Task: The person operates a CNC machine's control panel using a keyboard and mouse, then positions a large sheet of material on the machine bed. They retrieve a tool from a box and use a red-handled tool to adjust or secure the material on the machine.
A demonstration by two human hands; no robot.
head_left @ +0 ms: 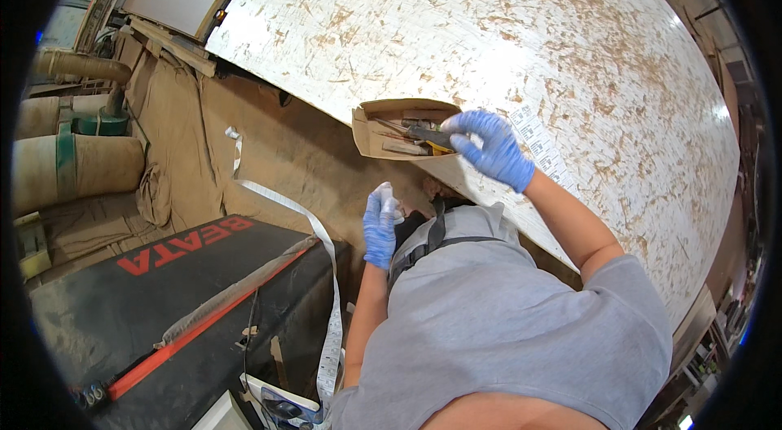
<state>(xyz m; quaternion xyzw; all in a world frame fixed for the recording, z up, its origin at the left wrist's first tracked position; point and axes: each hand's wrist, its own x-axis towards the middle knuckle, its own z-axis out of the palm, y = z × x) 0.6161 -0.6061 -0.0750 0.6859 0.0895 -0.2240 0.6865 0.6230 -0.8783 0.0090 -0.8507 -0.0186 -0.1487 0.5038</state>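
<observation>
My right hand (493, 150), in a blue glove, is over the right end of a small open cardboard box (365, 135). Its fingers are closed on a dark grey hand tool (429, 136) lying across the box's contents; the exact kind cannot be made out. Beneath it are a yellow-edged piece, a pale bar (402, 149) and several thin tools. The box sits at the near edge of a white, brown-scuffed panel (326, 47). Below the box, beside my waist, my left hand (380, 226) is raised, its whitish fingertips pointing up and loosely apart. No object shows clearly in it.
A printed label sheet (539, 145) lies on the panel right of my hand. To the left, a long white strip (326, 251) hangs past a black case (187, 300) with red trim. Fabric ducts (98, 161) stand farther left, above a dusty brown floor (269, 137).
</observation>
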